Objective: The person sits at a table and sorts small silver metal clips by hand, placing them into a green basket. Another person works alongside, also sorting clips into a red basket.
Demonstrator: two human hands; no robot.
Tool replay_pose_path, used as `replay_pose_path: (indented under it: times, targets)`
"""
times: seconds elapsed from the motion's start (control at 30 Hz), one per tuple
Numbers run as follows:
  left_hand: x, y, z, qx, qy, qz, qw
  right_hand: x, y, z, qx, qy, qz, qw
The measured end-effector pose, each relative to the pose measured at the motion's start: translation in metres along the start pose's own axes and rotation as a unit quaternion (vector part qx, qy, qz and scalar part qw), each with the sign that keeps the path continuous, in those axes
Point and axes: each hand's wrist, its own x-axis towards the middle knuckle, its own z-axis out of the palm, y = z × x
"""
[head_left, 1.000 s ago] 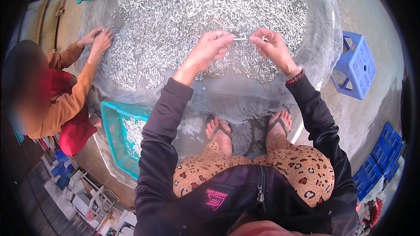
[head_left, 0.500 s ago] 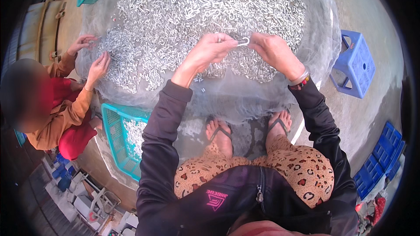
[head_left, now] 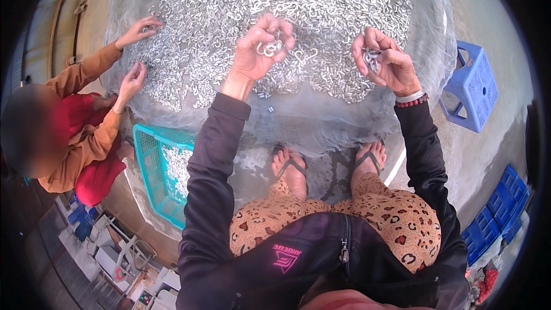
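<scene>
At the upper centre of the frame, my left hand (head_left: 253, 51) is clamped on several white hooked pieces (head_left: 268, 50), with its fingers curled around them. Upper right of centre, my right hand (head_left: 393, 63) has its fingers bent around a small cluster of silvery pieces (head_left: 372, 61); I cannot tell whether the fingertips meet. Both hands are well apart, above the spread of loose pieces (head_left: 333, 20) on pale netting (head_left: 344, 123). A teal basket (head_left: 150, 163) containing white pieces is located at centre left. At upper left, a co-worker's hands (head_left: 133, 81) are at the spread's edge.
</scene>
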Motion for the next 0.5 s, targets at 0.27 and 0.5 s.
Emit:
replay_pose_path:
  times: [0.27, 0.5]
  targets:
    - [-0.003, -0.051, -0.032, 0.715, 0.134, -0.052, 0.684, 0.019, 0.029, -0.004, -0.533, 0.145, 0.111, 0.826]
    - [0.0, -0.019, -0.042, 0.46, 0.137, -0.056, 0.875, 0.042, 0.092, -0.043, -0.864, 0.036, 0.041, 0.501]
